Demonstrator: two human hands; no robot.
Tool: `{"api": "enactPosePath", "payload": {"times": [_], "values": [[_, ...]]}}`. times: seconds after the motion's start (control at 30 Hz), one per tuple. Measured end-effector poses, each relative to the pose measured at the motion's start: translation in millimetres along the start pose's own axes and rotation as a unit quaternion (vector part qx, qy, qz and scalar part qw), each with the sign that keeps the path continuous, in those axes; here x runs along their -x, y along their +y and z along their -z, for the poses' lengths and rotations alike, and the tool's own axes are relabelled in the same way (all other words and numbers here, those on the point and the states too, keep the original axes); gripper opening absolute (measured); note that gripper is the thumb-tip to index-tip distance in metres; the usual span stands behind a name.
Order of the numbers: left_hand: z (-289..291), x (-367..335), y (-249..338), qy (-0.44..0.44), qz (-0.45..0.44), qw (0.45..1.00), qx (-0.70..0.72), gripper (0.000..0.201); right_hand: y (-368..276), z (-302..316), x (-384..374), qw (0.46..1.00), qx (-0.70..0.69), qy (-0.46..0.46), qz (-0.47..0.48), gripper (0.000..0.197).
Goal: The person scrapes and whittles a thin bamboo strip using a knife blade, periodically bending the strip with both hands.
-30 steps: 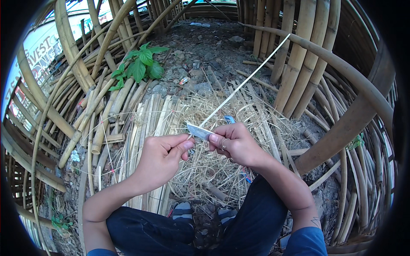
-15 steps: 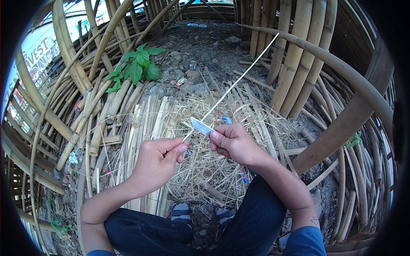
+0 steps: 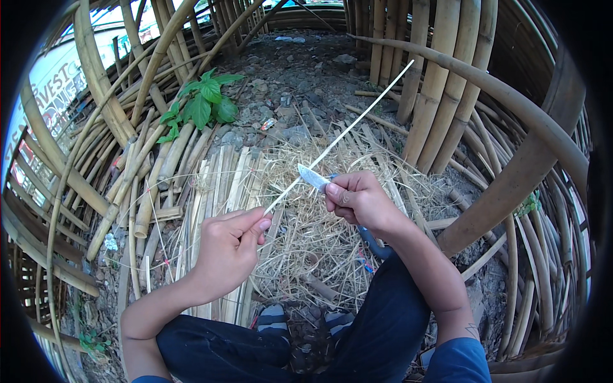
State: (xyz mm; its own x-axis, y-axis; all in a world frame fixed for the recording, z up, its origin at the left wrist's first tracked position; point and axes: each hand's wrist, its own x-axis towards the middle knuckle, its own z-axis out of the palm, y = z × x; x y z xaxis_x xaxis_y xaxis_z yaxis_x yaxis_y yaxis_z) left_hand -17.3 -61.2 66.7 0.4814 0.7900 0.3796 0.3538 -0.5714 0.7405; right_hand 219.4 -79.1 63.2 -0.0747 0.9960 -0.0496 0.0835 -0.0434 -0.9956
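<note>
A long, thin bamboo strip (image 3: 356, 119) runs from my left hand up and to the right, its far end in front of the standing bamboo poles. My left hand (image 3: 230, 246) pinches the near end between thumb and fingers. In my right hand (image 3: 363, 201) is a knife (image 3: 312, 177), gripped close to its short pale blade. The blade lies against the strip, a little way beyond my left fingers. Most of the knife's handle is hidden in my fist; a blue-grey curved piece (image 3: 373, 242) shows below it.
Pale shavings (image 3: 313, 249) cover the ground before my feet, beside split bamboo slats (image 3: 220, 185). Upright bamboo poles (image 3: 440, 89) stand at right, with a curved pole (image 3: 504, 92) crossing them. A leafy green plant (image 3: 203, 102) grows at left among stacked bamboo (image 3: 150, 191).
My right hand and the knife have moved slightly right and away from my left hand along the strip. My left hand has shifted a little left, still pinching the strip.
</note>
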Motion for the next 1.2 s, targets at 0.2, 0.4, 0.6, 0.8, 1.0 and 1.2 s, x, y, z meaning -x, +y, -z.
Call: {"api": "enactPosePath", "payload": {"times": [0.2, 0.4, 0.6, 0.8, 1.0, 1.2], "values": [[6, 1, -1, 0.004, 0.002, 1.0, -0.014, 0.014, 3, 13, -4, 0.998, -0.043, 0.04, 0.001, 0.032], [10, 3, 1, -0.027, 0.028, 0.999, -0.026, 0.014, 8, 35, -6, 0.993, -0.073, 0.092, 0.024, 0.034], [0, 1, 6, -0.032, 0.018, 0.999, -0.01, 0.013, 10, -21, 3, 0.996, 0.032, -0.043, 0.076, 0.032], [0, 5, 5, -0.018, -0.02, 1.0, -0.011, 0.012, 3, -22, 1, 0.997, 0.04, -0.062, 0.038, 0.033], [0, 7, 8, -0.039, 0.009, 0.999, -0.016, 0.012, 10, 8, -4, 0.997, -0.066, -0.013, 0.03, 0.033], [-4, 8, -6, 0.009, -0.073, 0.994, -0.082, 0.011, 7, -12, 0, 0.999, -0.002, -0.045, 0.002, 0.036]]}}
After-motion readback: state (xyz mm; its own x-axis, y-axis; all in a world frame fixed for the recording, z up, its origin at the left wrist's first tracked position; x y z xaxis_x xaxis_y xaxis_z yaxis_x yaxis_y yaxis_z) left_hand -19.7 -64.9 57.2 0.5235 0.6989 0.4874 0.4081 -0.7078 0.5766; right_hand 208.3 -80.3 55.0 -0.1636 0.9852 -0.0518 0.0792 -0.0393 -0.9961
